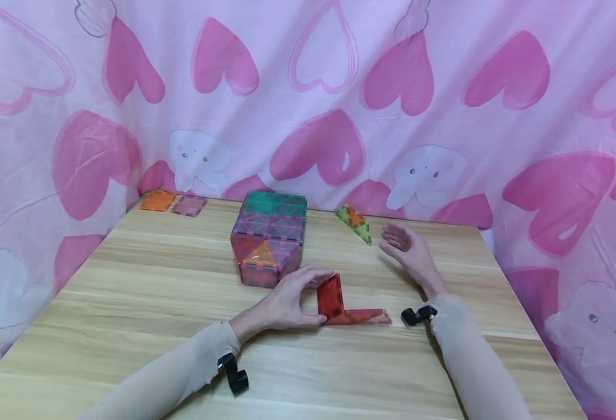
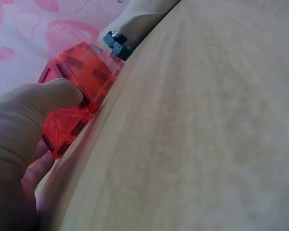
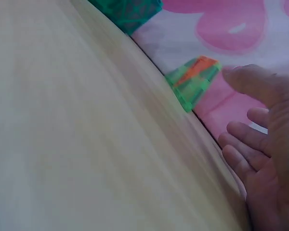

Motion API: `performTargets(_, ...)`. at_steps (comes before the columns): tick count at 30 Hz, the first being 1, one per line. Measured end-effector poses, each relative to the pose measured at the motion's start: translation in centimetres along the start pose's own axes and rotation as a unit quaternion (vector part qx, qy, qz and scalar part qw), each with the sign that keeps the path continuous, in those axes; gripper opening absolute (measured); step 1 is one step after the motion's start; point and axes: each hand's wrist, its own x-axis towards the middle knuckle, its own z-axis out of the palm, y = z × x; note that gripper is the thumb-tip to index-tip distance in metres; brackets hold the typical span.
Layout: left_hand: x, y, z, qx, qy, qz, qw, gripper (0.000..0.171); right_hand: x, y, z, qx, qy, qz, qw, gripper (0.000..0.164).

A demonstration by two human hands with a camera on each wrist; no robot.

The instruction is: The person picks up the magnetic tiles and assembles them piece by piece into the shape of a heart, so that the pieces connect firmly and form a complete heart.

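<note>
My left hand (image 1: pixel 291 296) holds red translucent magnetic tiles (image 1: pixel 331 298) between thumb and fingers. One of them stands up from the table, and a low reddish tile section (image 1: pixel 366 317) reaches out to its right. In the left wrist view, the thumb presses against the red tiles (image 2: pixel 89 72), while other fingertips show beneath. My right hand (image 1: pixel 412 255) hovers at the right with fingers loosely bent and nothing in them. Just left of it are green and orange triangular tiles (image 1: pixel 354 221), seen beyond the fingertips in the right wrist view.
A box-like build of magnetic tiles (image 1: pixel 287 224), green, purple and red, stands left of centre, beyond the left hand. At the table's far left corner lie an orange tile (image 1: pixel 158 200) and a pink tile (image 1: pixel 189 205). A heart-patterned curtain (image 1: pixel 318 146) borders the wooden table (image 1: pixel 129 291).
</note>
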Motion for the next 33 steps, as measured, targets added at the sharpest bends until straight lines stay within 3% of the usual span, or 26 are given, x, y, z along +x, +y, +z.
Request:
performTargets(9,-0.2,-0.2,-0.1,-0.007,-0.001,0.007,1.0,0.089,2.4,-0.4,2.4,-0.039,-0.021,-0.023,0.999,0.073)
performTargets(19,0.1,0.0,0.0,-0.008,-0.003,0.009,0.9999,0.088,2.8,-0.6,2.5,-0.11,0.0,-0.015,0.994,0.044)
performTargets(27,0.1,-0.3,0.2,-0.016,-0.002,0.01,0.9998,0.089,1.7,-0.3,2.1,-0.127,0.026,-0.042,0.991,0.033)
performTargets(33,-0.2,-0.3,0.2,-0.014,-0.001,0.007,0.9999,0.088,-0.9,-0.5,1.9,-0.107,0.005,-0.03,0.994,0.031)
